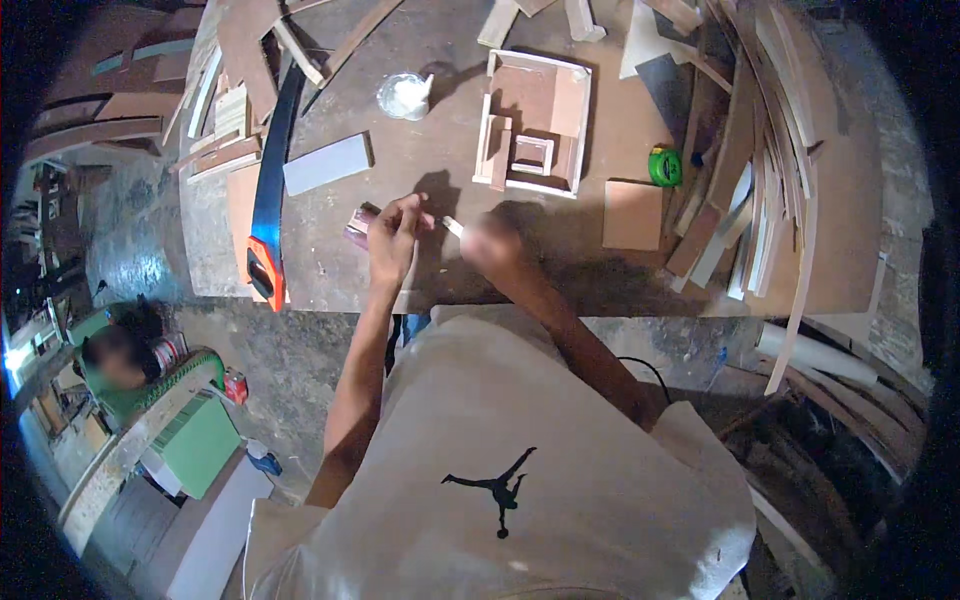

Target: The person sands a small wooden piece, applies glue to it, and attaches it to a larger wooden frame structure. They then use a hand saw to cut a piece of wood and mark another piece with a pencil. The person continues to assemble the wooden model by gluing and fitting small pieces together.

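My left hand is over the near part of the worktable, its fingers pinched together; what they hold, if anything, is not clear. A reddish-brown small block shows beside that hand, partly hidden by it. My right hand, smeared by motion, grips a small pale wooden stick that points toward the left hand. Just beyond my hands stands a small open wooden box model with pale edge strips and a little square frame inside. A clear cup of white paste stands farther back, left of the box.
A handsaw with an orange handle and a pale block lie to the left. On the right are a green tape measure, a square board and piled wood strips. Another person is at the lower left.
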The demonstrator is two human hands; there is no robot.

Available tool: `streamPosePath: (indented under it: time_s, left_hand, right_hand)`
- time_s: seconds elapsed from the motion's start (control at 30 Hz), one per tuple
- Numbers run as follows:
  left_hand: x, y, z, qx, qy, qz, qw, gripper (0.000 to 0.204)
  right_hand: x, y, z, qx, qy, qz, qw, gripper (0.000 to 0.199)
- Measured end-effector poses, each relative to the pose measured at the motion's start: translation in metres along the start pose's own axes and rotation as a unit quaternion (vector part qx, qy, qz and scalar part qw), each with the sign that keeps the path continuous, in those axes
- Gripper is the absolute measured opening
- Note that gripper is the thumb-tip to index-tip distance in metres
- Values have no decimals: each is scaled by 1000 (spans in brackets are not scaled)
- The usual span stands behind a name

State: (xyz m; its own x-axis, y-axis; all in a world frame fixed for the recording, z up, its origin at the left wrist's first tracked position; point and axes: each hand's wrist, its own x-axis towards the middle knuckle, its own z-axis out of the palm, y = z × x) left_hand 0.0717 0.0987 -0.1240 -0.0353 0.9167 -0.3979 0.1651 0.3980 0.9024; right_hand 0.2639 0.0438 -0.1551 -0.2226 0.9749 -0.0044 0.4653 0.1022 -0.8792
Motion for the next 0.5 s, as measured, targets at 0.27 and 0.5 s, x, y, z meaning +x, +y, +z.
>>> streamPosePath:
  time_s: [0.27, 0.5]
  left_hand:
    - [142, -2, -98, 273, 228, 277, 893, 25]
    - [216, 17, -140, 567, 163, 183, 786, 32]
  right_hand:
    - [20, -36, -17, 79, -52, 85, 992, 20]
    - [27, -45, -10, 39, -73, 37, 996, 17]
